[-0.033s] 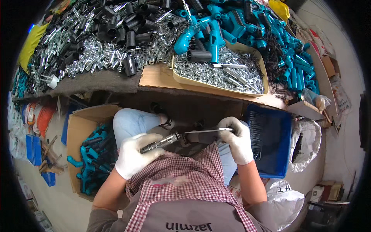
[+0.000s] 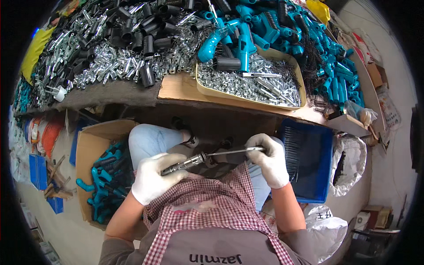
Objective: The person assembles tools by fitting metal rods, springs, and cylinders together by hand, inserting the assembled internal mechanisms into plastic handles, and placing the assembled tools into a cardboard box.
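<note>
My left hand (image 2: pixel 154 179), in a white glove, is closed around a silvery metal cylinder (image 2: pixel 191 162) with slots in its side and a narrower end pointing right. In my gloved right hand (image 2: pixel 272 163), thumb and fingers pinch the flat, wider end of a thin metal rod (image 2: pixel 227 153). The rod runs leftward, and its tip meets the cylinder's narrow end; whether it has gone inside I cannot tell. Both parts are above my lap, over a checked apron (image 2: pixel 203 185).
A workbench (image 2: pixel 176 88) ahead carries heaps of metal parts, black sleeves and teal housings (image 2: pixel 269 26). On it stands a cream tray (image 2: pixel 247 99) of small metal pieces. A cardboard box (image 2: pixel 104 130) of teal parts is left; a blue bin (image 2: pixel 316 176) with thin rods is right.
My right hand has shifted slightly left with the rod, bringing its tip to the cylinder's end. My left hand and the cylinder have barely moved.
</note>
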### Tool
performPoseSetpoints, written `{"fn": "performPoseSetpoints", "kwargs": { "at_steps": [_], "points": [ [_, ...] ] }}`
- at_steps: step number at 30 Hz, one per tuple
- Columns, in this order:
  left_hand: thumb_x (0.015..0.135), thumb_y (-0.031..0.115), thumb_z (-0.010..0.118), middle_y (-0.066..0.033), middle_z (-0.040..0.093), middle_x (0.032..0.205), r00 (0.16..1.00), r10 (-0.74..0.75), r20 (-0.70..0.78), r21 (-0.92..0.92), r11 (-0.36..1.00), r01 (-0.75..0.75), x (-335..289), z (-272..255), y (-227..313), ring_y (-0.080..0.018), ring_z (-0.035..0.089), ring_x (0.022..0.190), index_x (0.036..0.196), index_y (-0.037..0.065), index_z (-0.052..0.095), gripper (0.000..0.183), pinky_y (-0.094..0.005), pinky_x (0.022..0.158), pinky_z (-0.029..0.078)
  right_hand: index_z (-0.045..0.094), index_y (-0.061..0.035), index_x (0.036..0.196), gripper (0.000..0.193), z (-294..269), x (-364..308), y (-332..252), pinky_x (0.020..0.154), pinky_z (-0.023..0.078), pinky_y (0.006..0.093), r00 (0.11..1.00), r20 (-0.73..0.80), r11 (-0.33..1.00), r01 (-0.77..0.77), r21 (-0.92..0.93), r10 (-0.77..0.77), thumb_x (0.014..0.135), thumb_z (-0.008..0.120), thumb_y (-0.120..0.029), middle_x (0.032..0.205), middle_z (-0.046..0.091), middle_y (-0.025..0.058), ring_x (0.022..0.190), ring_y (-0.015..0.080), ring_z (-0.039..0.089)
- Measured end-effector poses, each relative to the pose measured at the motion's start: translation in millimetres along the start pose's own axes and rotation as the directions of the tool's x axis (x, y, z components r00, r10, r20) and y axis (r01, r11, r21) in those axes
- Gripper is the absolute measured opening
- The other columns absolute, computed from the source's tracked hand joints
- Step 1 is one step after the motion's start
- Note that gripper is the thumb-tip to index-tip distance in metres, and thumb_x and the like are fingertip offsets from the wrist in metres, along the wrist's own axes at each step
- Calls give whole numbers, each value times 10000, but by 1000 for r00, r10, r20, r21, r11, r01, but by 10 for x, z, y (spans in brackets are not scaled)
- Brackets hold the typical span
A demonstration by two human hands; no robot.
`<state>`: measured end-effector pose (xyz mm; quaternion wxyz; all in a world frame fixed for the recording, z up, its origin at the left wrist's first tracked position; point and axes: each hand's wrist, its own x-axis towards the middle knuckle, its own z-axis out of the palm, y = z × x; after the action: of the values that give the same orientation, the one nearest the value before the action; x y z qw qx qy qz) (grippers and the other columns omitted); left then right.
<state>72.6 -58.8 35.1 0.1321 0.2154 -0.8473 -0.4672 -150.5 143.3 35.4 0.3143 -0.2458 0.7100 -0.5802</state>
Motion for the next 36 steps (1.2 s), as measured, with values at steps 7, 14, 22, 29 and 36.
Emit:
{"fn": "performPoseSetpoints", "kwargs": {
  "at_steps": [7,14,22,29,36],
  "points": [
    [732,148,813,-145,712,884,970,242,-26,19,970,-241,22,118,-28,-291,694,735,1064,32,714,365,-355,664,547,654,-4,961,160,270,-23,-180,701,512,286,969,245,981,64,-185,-17,824,653,-87,848,660,66,776,129,616],
    [729,134,812,-137,710,863,963,270,20,-25,963,-270,29,71,-46,-282,693,723,1056,35,718,354,-347,648,544,652,-4,985,204,344,-31,-231,689,512,290,957,288,978,14,-208,47,826,667,-132,825,654,76,744,136,616],
    [728,126,814,-136,709,862,977,182,108,-80,981,-174,24,78,29,-269,691,736,1039,19,717,343,-335,668,541,597,-10,991,175,494,-66,-124,684,472,269,926,371,970,152,-188,-74,859,659,-105,841,599,33,748,94,548],
    [736,105,802,-154,715,894,983,142,121,-163,979,-121,-13,114,-64,-253,701,765,1037,-2,713,331,-323,694,540,519,-12,1053,387,470,-19,45,668,503,312,883,438,947,268,-178,-168,941,641,-362,826,618,90,740,179,615],
    [748,112,792,-156,716,923,989,119,92,-106,988,-109,-29,134,73,-271,705,793,1036,14,715,314,-337,698,543,496,42,1333,675,493,-106,281,932,489,338,911,404,966,-27,256,-82,992,476,-540,1187,635,169,1098,212,620]
  ]
}}
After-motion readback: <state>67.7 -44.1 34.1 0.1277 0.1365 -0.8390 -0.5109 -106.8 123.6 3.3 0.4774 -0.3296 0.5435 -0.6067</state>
